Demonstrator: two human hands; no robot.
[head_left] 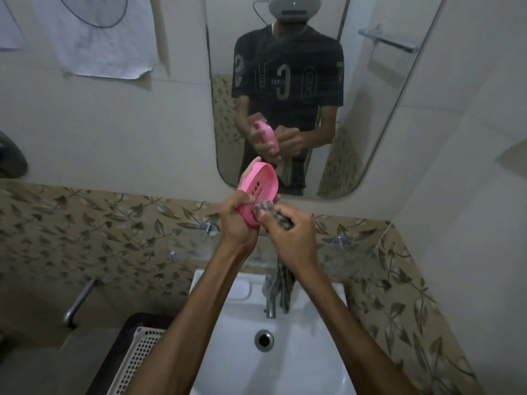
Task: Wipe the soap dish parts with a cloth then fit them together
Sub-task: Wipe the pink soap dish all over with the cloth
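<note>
Left hand [238, 220]: grips the pink slotted soap dish part [258, 189], tilted over the sink [319, 323]. Right hand [293, 232]: clutches the bunched cloth [263, 208], rubbing the part's lower edge. Risk: a slick part may slip and drop into the sink.

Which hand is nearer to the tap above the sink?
The right. The right hand, gripping the cloth, is almost straight above the tap; the left hand, holding the pink soap dish, is further left.
</note>
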